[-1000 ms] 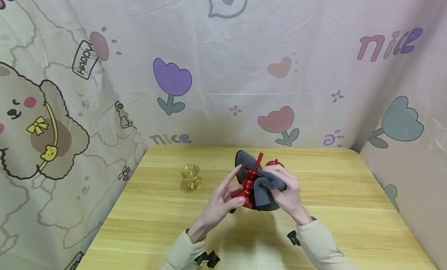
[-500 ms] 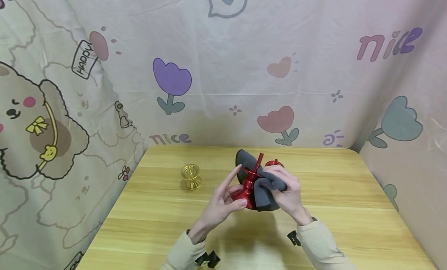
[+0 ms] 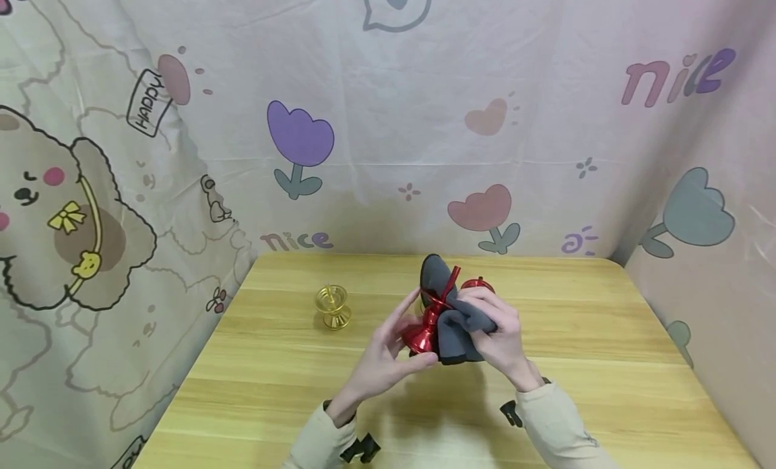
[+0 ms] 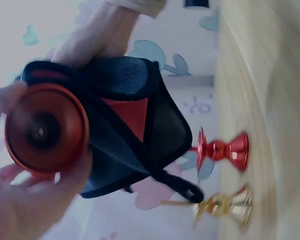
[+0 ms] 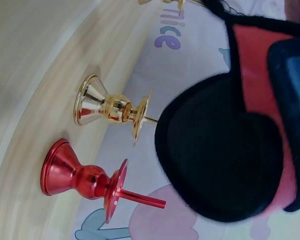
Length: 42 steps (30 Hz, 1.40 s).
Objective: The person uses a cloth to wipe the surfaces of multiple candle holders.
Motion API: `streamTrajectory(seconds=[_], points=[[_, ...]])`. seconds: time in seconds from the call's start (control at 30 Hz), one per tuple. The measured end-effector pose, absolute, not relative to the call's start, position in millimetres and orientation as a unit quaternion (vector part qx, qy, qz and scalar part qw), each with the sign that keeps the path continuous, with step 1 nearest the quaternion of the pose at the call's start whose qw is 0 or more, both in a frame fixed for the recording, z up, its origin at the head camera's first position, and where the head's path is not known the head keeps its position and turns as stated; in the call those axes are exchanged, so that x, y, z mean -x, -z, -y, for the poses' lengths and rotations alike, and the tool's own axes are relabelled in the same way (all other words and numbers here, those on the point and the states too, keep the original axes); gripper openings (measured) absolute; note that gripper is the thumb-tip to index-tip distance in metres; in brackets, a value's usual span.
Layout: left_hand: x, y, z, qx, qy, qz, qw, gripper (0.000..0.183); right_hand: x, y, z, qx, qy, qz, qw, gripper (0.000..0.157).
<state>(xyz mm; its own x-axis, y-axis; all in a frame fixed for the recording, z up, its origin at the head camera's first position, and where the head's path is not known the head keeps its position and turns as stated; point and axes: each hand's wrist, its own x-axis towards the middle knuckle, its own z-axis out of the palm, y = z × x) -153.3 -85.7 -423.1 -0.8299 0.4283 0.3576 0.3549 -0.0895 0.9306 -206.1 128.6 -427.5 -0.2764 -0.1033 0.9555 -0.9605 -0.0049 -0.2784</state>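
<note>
Pinching the red candlestick (image 3: 421, 337), my left hand (image 3: 385, 354) is tilting it further, seemingly for wiping, my right hand (image 3: 501, 329) gripping the cloth (image 3: 455, 337) alongside.

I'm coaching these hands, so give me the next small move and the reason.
Probably the left hand should turn the held red candle holder slightly: the right hand holds the grey cloth at its right side, while the left part of its base shows uncovered.
</note>
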Motion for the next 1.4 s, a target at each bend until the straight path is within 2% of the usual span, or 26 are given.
streamTrajectory(seconds=[0.1, 0.17, 0.4, 0.5, 0.67, 0.77, 0.97, 1.07, 1.23, 1.3, 1.4], points=[[154.6, 423.1, 89.0, -0.293, -0.722, -0.621, 0.086, 0.089, 205.4, 426.0, -128.3, -0.448, -0.549, 0.586, 0.393, 0.015], [154.9, 422.7, 89.6, -0.297, -0.715, -0.626, 0.1, 0.089, 205.4, 425.5, -128.8, -0.444, -0.549, 0.591, 0.392, 0.015], [152.5, 419.0, 85.4, -0.262, -0.625, -0.734, 0.029, 0.097, 206.6, 428.0, -130.1, -0.455, -0.538, 0.59, 0.395, 0.017], [153.8, 420.0, 88.7, -0.267, -0.662, -0.699, 0.046, 0.093, 206.3, 428.9, -129.9, -0.452, -0.545, 0.59, 0.389, 0.015], [156.8, 423.0, 94.5, -0.285, -0.704, -0.641, 0.112, 0.086, 205.5, 430.2, -131.0, -0.441, -0.559, 0.589, 0.381, 0.017], [156.9, 423.4, 93.0, -0.29, -0.671, -0.674, 0.104, 0.091, 206.6, 431.8, -132.4, -0.444, -0.554, 0.59, 0.385, 0.014], [154.1, 421.8, 87.7, -0.274, -0.622, -0.732, 0.042, 0.098, 208.3, 432.2, -133.2, -0.459, -0.539, 0.589, 0.389, 0.015], [154.3, 422.1, 89.8, -0.289, -0.658, -0.693, 0.056, 0.094, 207.1, 430.0, -132.6, -0.461, -0.543, 0.589, 0.38, 0.016], [155.9, 423.2, 93.8, -0.303, -0.697, -0.639, 0.115, 0.089, 206.0, 428.1, -132.1, -0.456, -0.557, 0.586, 0.371, 0.016], [155.4, 423.3, 92.6, -0.297, -0.679, -0.663, 0.11, 0.091, 206.3, 428.8, -132.4, -0.458, -0.555, 0.587, 0.371, 0.016], [153.7, 422.2, 88.4, -0.284, -0.64, -0.711, 0.072, 0.099, 206.6, 430.0, -132.8, -0.463, -0.548, 0.589, 0.373, 0.024]])
